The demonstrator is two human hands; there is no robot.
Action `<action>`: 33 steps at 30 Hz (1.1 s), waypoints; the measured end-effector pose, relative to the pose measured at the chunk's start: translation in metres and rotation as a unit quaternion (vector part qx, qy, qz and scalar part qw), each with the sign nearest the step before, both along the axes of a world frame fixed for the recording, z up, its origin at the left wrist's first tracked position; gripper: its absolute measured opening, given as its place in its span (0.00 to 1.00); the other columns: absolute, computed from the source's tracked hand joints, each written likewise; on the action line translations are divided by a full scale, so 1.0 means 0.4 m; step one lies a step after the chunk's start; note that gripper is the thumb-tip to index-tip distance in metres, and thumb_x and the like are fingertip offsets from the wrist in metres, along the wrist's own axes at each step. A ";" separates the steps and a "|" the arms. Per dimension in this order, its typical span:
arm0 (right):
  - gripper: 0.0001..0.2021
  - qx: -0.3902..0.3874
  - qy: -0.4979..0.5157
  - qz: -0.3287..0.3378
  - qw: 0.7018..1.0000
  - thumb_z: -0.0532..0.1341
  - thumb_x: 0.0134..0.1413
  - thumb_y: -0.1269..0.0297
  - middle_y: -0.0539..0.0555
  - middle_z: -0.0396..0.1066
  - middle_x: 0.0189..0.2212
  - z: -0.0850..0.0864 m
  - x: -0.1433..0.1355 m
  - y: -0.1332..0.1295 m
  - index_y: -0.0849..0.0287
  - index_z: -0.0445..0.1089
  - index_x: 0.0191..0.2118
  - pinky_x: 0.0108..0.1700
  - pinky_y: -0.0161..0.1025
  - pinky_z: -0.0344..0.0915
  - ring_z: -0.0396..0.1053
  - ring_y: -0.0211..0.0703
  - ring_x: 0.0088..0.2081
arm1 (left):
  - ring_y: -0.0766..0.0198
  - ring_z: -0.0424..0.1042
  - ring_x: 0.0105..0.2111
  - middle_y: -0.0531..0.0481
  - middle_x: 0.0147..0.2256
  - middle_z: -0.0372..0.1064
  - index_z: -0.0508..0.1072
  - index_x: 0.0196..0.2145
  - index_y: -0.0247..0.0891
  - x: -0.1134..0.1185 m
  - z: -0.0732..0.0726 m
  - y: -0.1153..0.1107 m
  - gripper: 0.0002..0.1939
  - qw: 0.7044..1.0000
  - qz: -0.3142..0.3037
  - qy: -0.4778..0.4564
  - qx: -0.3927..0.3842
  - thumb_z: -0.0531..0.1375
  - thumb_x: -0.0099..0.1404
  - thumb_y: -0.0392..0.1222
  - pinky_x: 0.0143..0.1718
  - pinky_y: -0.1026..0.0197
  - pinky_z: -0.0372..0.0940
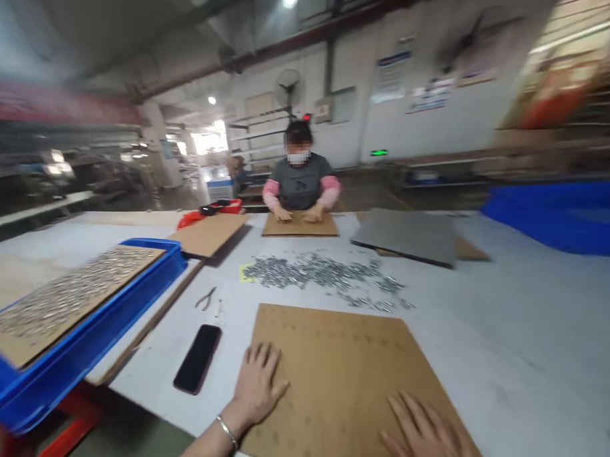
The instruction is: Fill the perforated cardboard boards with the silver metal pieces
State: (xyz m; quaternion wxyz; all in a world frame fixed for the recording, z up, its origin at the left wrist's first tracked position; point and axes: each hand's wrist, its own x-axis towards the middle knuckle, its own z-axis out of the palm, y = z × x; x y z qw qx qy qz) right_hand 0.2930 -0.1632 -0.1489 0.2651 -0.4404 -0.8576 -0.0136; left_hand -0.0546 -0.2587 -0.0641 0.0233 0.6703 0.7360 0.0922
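A brown cardboard sheet with faint dark marks lies flat on the table in front of me. My left hand rests on its left edge, fingers spread, with a silver bangle at the wrist. Toward the lower right corner of the sheet lies my right hand, its fingers stretched out and its lower part cut off by the frame. Neither hand grips anything. Just beyond the sheet spreads a loose heap of small shiny metal pieces, too small to name.
Left of the sheet are a phone and pliers. A blue tray bears a cardboard sheet covered in metal pieces. Across the table, a masked co-worker has both hands on another cardboard sheet. A grey board lies at the right.
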 end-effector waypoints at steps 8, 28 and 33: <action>0.31 -0.103 -0.073 -0.062 0.990 0.51 0.66 0.43 0.60 0.60 0.68 0.079 -0.008 -0.006 0.52 0.66 0.68 0.68 0.65 0.51 0.58 0.64 0.67 | 0.42 0.56 0.68 0.36 0.68 0.58 0.64 0.67 0.39 -0.056 -0.023 0.063 0.30 0.996 -0.020 0.072 0.044 0.52 0.73 0.53 0.66 0.34 0.53; 0.41 -0.176 -0.003 -0.242 0.954 0.48 0.66 0.39 0.68 0.40 0.75 0.216 -0.056 0.449 0.63 0.52 0.73 0.71 0.58 0.41 0.40 0.63 0.74 | 0.35 0.52 0.69 0.38 0.70 0.54 0.61 0.69 0.44 0.050 -0.149 0.352 0.34 0.983 -0.168 0.023 0.064 0.54 0.71 0.58 0.66 0.29 0.50; 0.40 -0.274 0.029 -0.341 0.899 0.45 0.70 0.42 0.71 0.41 0.74 0.249 -0.143 0.743 0.69 0.47 0.74 0.70 0.49 0.40 0.43 0.61 0.73 | 0.31 0.52 0.69 0.39 0.69 0.57 0.65 0.67 0.46 0.053 -0.208 0.369 0.35 0.986 -0.156 0.015 0.061 0.58 0.67 0.61 0.65 0.26 0.49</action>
